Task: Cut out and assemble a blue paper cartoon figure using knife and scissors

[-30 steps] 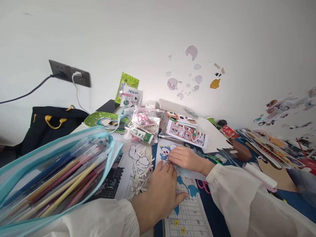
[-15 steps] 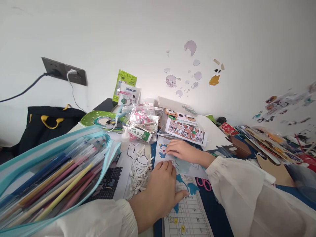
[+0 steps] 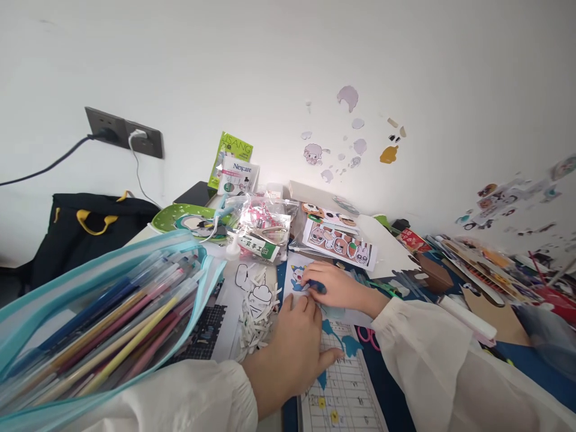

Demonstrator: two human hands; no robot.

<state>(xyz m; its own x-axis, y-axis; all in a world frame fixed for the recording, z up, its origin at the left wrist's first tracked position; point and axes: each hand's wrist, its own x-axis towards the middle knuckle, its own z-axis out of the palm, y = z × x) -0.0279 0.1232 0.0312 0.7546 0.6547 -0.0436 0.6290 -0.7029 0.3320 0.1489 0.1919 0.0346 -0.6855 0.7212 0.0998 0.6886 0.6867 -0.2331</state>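
Note:
My left hand (image 3: 294, 348) lies spread over white paper, thumb stretched out to the right across a ruled sheet (image 3: 355, 396) with handwriting. Beyond it, the fingers of my right hand (image 3: 339, 287) are curled and pinched around a small blue piece (image 3: 317, 287), probably a paper cutout, partly hidden by the fingers. A blue and yellow cartoon figure (image 3: 297, 276) shows on the white paper just left of my right fingertips. Blue paper cutouts (image 3: 353, 345) lie on the ruled sheet near my left thumb. Pink-handled scissors (image 3: 368, 337) lie by my right wrist, blades hidden.
An open pen pouch (image 3: 213, 264) full of pens fills the left. White paper shreds (image 3: 258, 312) lie beside my left hand. Plastic bags (image 3: 265, 228) and a cartoon sticker sheet (image 3: 337, 240) lie behind. A white roll (image 3: 468, 318) and stacked papers (image 3: 477, 258) are at right.
My right hand's fingers have gone from lying flatter on the paper to curled, with a small blue piece showing in them. My left hand stays in place on the paper.

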